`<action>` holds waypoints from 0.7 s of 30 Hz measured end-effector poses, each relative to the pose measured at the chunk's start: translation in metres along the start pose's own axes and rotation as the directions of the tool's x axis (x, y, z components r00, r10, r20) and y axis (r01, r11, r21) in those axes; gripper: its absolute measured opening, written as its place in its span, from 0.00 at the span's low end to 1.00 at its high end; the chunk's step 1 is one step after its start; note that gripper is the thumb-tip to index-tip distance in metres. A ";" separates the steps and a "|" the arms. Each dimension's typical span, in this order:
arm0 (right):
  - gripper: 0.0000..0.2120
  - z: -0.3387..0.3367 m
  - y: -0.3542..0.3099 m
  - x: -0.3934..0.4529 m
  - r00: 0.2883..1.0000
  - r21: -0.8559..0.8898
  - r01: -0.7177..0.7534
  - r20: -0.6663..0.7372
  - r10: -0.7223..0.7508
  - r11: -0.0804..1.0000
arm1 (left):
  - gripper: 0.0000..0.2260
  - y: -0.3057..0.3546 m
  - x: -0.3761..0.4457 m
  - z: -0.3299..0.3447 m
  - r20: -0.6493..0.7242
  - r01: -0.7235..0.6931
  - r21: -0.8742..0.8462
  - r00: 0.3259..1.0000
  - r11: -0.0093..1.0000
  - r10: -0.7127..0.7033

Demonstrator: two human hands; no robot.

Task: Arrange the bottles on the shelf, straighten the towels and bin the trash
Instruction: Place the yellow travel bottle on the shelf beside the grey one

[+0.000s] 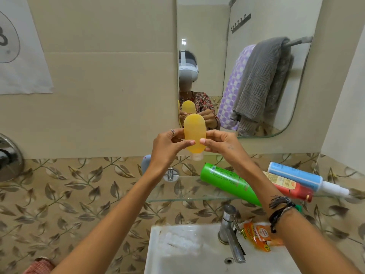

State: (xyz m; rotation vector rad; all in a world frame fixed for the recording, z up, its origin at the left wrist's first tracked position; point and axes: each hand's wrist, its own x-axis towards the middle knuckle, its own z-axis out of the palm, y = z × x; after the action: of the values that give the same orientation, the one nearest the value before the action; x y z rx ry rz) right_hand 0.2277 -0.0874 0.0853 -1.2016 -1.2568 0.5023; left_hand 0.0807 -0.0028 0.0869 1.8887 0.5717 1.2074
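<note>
Both my hands hold a yellow translucent bottle (pixel 194 131) upright, cap down, above the glass shelf (pixel 177 199). My left hand (pixel 169 147) grips its left side and my right hand (pixel 221 143) grips its right side, thumbs across the front. On the shelf a green bottle (pixel 227 181) lies tilted, partly behind my right forearm. A red bottle (pixel 292 188) and a blue-and-white spray bottle (pixel 300 177) lie on their sides to its right. Grey (pixel 262 82) and purple dotted (pixel 235 84) towels show in the mirror, hanging bunched on a rail.
A white sink (pixel 187 252) with a chrome tap (pixel 230 232) sits below the shelf. An orange wrapper (pixel 258 236) lies on the sink's back edge. A blue-grey item (pixel 146 164) stands at the shelf's left end. A wall valve (pixel 9 157) is at far left.
</note>
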 end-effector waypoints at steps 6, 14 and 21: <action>0.09 0.012 0.028 -0.005 0.999 -0.021 -0.052 0.015 0.052 0.998 | 0.18 -0.021 -0.015 0.001 -0.071 0.015 0.098 0.997 0.995 -0.008; 0.08 0.035 0.078 -0.014 0.989 -0.070 -0.145 0.011 0.147 0.987 | 0.15 -0.068 -0.032 0.002 -0.076 0.102 0.236 0.993 0.966 -0.086; 0.11 0.052 0.095 -0.015 0.982 -0.138 -0.189 -0.049 0.184 0.972 | 0.15 -0.090 -0.037 0.000 -0.107 0.159 0.320 0.986 0.934 -0.131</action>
State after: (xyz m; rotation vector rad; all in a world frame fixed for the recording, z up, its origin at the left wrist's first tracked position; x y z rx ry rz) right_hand 0.2046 -0.0442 -0.0130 -1.4521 -1.1703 0.5331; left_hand 0.0691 0.0222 -0.0059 2.0321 0.9942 1.1525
